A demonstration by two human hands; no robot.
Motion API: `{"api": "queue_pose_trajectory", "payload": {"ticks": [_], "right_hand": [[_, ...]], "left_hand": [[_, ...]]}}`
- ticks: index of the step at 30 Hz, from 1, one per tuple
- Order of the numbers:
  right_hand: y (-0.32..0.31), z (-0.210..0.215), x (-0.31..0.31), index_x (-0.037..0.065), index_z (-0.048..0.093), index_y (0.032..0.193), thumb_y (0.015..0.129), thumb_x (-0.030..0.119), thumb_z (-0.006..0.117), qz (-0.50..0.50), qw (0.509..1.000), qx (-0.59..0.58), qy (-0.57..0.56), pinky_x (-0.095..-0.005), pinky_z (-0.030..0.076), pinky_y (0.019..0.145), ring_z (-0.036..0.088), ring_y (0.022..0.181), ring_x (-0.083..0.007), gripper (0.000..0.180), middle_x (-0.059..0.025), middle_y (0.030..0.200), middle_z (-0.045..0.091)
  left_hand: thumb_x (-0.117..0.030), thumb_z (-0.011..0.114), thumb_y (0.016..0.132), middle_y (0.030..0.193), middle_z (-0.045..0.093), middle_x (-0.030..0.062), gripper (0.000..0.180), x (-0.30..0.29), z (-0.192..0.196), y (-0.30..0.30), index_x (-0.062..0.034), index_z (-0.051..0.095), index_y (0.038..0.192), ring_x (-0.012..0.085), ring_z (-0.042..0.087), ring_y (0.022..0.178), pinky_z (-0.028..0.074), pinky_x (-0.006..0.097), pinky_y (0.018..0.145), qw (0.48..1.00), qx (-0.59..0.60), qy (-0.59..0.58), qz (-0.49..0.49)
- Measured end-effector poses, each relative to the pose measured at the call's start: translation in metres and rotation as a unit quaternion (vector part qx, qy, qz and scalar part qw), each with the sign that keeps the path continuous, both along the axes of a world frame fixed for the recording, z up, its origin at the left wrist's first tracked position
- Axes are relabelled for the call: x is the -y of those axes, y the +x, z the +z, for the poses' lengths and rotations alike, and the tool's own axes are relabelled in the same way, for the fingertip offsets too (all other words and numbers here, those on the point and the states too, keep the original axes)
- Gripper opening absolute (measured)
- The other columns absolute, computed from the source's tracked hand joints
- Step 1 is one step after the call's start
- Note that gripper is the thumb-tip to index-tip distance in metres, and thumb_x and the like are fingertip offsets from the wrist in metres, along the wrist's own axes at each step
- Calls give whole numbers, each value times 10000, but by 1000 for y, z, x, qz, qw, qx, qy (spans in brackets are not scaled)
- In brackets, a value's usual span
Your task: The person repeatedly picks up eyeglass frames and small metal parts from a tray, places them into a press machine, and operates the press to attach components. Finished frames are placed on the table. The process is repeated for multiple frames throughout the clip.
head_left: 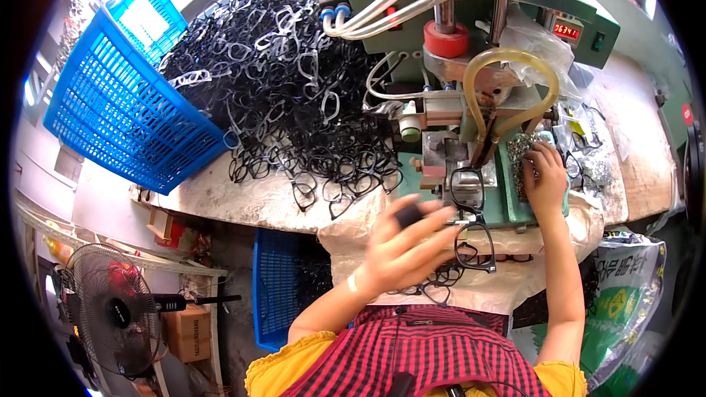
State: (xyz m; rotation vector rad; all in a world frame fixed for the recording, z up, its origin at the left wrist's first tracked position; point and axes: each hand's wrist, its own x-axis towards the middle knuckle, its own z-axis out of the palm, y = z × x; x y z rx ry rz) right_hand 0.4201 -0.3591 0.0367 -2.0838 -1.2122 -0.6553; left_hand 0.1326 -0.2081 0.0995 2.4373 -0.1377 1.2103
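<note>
Cropped checked apron (419,349), blurred left hand (404,251) by black eyeglass frame (471,216), right hand (547,176) at granules (518,156), each grip indiscernible

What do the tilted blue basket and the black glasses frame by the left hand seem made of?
Blue basket: probably moulded plastic, slightly glossy, given its regular openwork grid. Black glasses frame: perhaps plastic, given smooth, slightly shiny rims; coated metal possible.

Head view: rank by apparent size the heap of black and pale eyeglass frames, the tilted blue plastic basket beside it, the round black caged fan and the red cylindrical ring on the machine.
1. Heap of eyeglass frames
2. Blue basket
3. Black fan
4. Red ring
No two look alike in size.
</note>
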Motion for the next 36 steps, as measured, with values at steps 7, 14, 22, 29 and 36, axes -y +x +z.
{"api": "queue_pose_trajectory", "payload": {"ticks": [7,14,22,29,36], "right_hand": [[-15,-4,9,1,695,958,864,29,690,-72,948,-249,188,-307,522,796,681,817,-176,99,-90,868,716],[-10,-7,-21,8,715,973,850,32,698,-18,940,-281,194,-297,517,812,686,832,-179,126,-88,890,730],[-29,-27,62,5,732,971,844,15,718,-145,947,-224,181,-336,505,860,680,918,-221,128,-96,959,730],[-72,34,40,-4,704,925,813,-39,709,-3,930,-314,191,-304,495,848,658,899,-182,117,-73,909,701],[-91,57,-50,1,646,1016,779,7,708,120,886,-345,285,-290,515,810,666,865,-166,245,-82,887,681]], "left_hand": [[-57,575,997,1119,678,106,154,-112,31,-88,6,644,1119,187,640,1040,521,308,928,885,201,-226,353],[-448,770,820,954,633,191,492,-211,-99,-98,-15,639,1013,379,622,907,504,466,852,745,-169,-85,639],[-299,652,980,599,552,26,401,-224,-133,-121,-1,631,713,109,465,556,405,284,568,810,-44,-393,432],[-267,610,1024,722,615,-15,267,-188,-22,-75,-70,662,852,66,522,618,365,219,577,817,-80,-550,152],[-211,530,1050,872,628,44,279,-192,-28,-36,1,612,1212,138,574,703,460,260,628,680,-133,-715,-93]]}}
